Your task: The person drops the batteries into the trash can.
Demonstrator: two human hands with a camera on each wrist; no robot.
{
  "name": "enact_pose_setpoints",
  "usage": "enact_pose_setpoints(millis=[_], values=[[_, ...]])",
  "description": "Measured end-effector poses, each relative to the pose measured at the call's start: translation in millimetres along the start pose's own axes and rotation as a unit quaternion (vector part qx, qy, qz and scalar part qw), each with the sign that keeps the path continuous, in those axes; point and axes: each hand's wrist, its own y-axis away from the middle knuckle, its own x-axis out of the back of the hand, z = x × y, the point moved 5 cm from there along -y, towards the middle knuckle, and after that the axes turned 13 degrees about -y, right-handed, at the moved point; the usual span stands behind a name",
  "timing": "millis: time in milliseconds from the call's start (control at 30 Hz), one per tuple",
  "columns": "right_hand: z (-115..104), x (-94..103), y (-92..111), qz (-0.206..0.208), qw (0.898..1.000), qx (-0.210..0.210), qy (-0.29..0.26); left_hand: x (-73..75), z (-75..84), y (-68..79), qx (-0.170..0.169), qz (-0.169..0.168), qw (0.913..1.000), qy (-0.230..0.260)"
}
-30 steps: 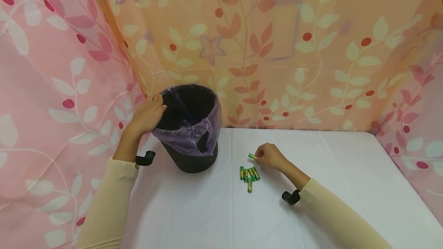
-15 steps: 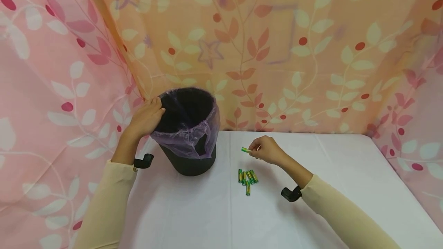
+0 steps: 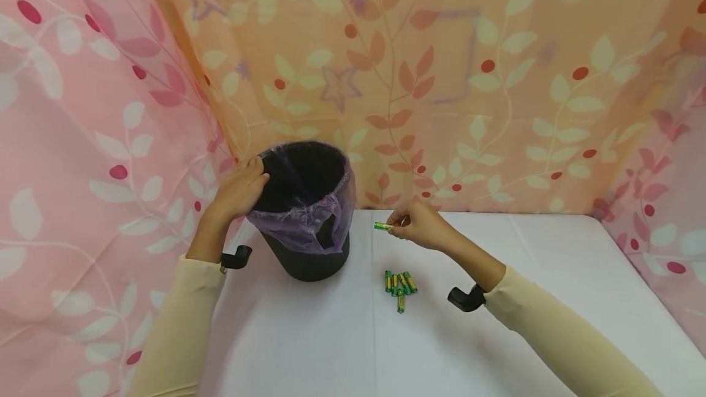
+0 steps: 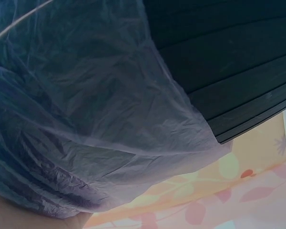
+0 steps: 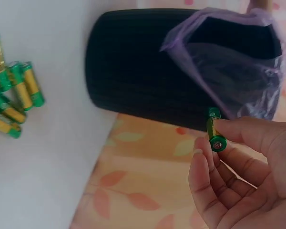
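purple plastic film, the liner (image 3: 284, 226), covers the rim of a black bin (image 3: 309, 265) standing on the white bench (image 3: 298, 342); on the near side a gap in the film shows the bin wall.

left hand (image 3: 238, 190): rests at the bin's left rim, over the film. cannot tell whether the fingers grip the edge or only steady it; the left wrist view shows mostly liner and dark ribbed wall.

right hand (image 3: 423, 225): pinches one green-and-yellow battery, the held battery (image 3: 382, 226), between thumb and fingers. one end projects toward the bin. position: off the bench, right of the bin, apart from it and outside the mouth.

remaining batteries (image 3: 394, 284): five count on the bench, four in a loose row and one just nearer the person.

step in hand, as judged: transfer of a single battery from group to bin, pick-up done, release not yet done.

next move probably calls for raising the right hand over the near rim, clear of the loose film, then parting thumb and fingers above the opening while the left hand steadies the bin.
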Motion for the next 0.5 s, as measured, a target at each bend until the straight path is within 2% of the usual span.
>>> enact_pose_setpoints(millis=[267,500], values=[[-31,6.6,-7,0.005,1.000,0.019,-0.010,-0.3,-0.8,0.0,-0.001,-0.004,1.0000,0.000],[-59,20.1,-14,0.018,0.999,0.035,-0.011,-0.6,-1.5,-0.2,-0.001,-0.002,1.0000,-0.007]])
